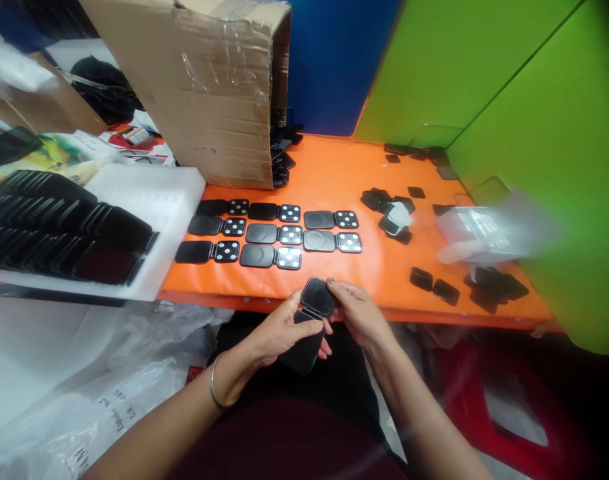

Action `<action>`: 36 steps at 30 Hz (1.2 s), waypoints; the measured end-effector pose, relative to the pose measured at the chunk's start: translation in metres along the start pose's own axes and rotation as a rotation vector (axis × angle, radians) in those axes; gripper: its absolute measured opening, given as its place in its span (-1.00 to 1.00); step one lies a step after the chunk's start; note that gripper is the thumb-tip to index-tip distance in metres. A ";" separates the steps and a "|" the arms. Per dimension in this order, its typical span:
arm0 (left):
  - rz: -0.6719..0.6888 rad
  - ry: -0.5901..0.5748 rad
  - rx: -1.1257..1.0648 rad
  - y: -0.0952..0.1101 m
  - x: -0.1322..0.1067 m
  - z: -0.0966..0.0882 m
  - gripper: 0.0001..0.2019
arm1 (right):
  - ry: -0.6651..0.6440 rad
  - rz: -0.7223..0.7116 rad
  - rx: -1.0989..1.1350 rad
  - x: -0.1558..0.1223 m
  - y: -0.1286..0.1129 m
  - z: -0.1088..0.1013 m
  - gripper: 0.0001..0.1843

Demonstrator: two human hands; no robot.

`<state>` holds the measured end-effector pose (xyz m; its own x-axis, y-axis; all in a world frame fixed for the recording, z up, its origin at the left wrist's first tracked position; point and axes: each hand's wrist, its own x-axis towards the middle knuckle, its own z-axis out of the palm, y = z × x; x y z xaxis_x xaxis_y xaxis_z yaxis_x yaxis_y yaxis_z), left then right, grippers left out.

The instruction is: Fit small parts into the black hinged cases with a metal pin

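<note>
Between my hands, just off the table's front edge, is a black hinged two-panel piece (318,297), unfolded, one square panel above and a longer panel below. My left hand (287,328) is closed around the lower panel, thumb across it near the hinge. At the upper panel's right edge, the fingers of my right hand (357,308) pinch the rim. Beyond my hands, several similar unfolded pieces (258,255) lie in rows, their smaller panels (289,257) showing pale round dots.
An orange table (334,167) bears a tall cardboard box (224,100) with black pieces inside. At left, a white foam tray (169,193) holds rows of black panels. Loose black pieces (494,287) and a clear plastic bag (484,230) lie at right, near green panels (544,100).
</note>
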<state>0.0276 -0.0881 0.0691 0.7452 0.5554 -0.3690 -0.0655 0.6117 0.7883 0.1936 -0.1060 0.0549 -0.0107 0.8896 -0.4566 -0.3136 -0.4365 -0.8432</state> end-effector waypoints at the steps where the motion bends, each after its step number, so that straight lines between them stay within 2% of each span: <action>1: -0.004 -0.005 0.003 0.001 0.000 -0.002 -0.58 | -0.032 0.009 0.004 -0.001 -0.001 0.000 -0.57; 3: -0.017 0.003 0.007 0.001 0.000 -0.006 -0.59 | -0.055 0.005 -0.001 -0.003 0.000 0.003 -0.61; 9: -0.004 0.063 0.048 0.000 -0.002 -0.005 -0.56 | 0.083 -0.022 -0.083 0.002 0.021 0.014 -0.57; 12: 0.004 0.046 0.014 0.000 -0.003 -0.010 -0.53 | 0.117 -0.045 -0.099 0.012 0.021 0.018 -0.58; 15: 0.013 0.076 0.042 0.003 -0.008 -0.026 -0.53 | 0.115 -0.097 -0.153 0.019 0.010 0.026 -0.59; 19: 0.117 0.327 0.355 0.014 -0.023 -0.055 -0.67 | 0.039 -0.171 -0.348 0.015 -0.003 0.040 -0.52; 20: 0.137 0.351 0.378 0.018 -0.029 -0.062 -0.69 | 0.013 -0.190 -0.396 0.014 -0.004 0.044 -0.50; 23: 0.193 0.312 0.393 0.036 -0.050 -0.080 -0.75 | -0.039 -0.234 -0.482 0.013 -0.003 0.052 -0.47; 25: 0.269 0.307 0.491 0.058 -0.068 -0.089 -0.78 | -0.031 -0.256 -0.499 0.016 -0.003 0.053 -0.49; 27: 0.329 0.362 0.650 0.090 -0.089 -0.097 -0.79 | 0.030 -0.304 -0.541 0.020 -0.005 0.050 -0.49; 29: 0.383 0.516 0.846 0.133 -0.110 -0.107 -0.78 | 0.146 -0.398 -0.632 0.026 -0.007 0.040 -0.49; 32: 0.445 0.783 1.197 0.206 -0.139 -0.128 -0.73 | 0.370 -0.630 -0.816 0.035 -0.005 0.013 -0.53; 34: 0.397 0.931 1.397 0.252 -0.152 -0.149 -0.72 | 0.497 -0.789 -0.922 0.041 0.001 -0.009 -0.59; 36: 0.221 1.017 1.546 0.290 -0.155 -0.173 -0.70 | 0.538 -0.848 -1.004 0.044 0.007 -0.029 -0.59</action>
